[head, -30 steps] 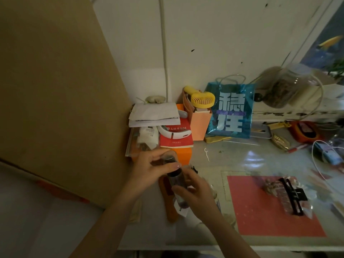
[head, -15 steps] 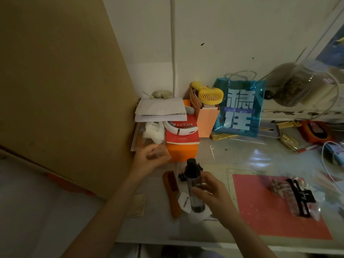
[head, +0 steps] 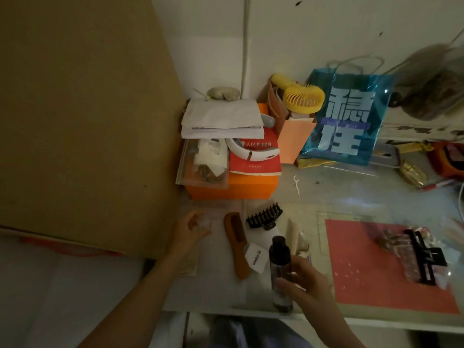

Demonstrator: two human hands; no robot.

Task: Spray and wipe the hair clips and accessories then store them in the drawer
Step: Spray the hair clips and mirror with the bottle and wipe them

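Observation:
My right hand [head: 305,282] grips a clear spray bottle [head: 280,275] with a black nozzle, upright near the desk's front edge. My left hand [head: 190,228] holds the bottle's clear cap [head: 204,223] at the desk's left side. Between the hands lie a brown wooden comb [head: 236,244] with a white tag and a black claw hair clip [head: 265,217]. A cream-coloured clip [head: 293,236] lies just behind the bottle. Further right, a black hair clip [head: 424,254] rests on a clear packet of accessories [head: 399,249] on the red mat [head: 371,280].
An orange box [head: 233,185] with a red book, papers and a white neck device stands at the back left. A yellow fan [head: 301,96] and a blue bag [head: 349,121] stand behind it. A brown board [head: 75,109] walls the left side. A floss pick [head: 297,183] lies mid-desk.
The cap came off the bottle in my left hand, which moved left. My right hand brought the bottle down toward the desk's front edge. The view shifted left.

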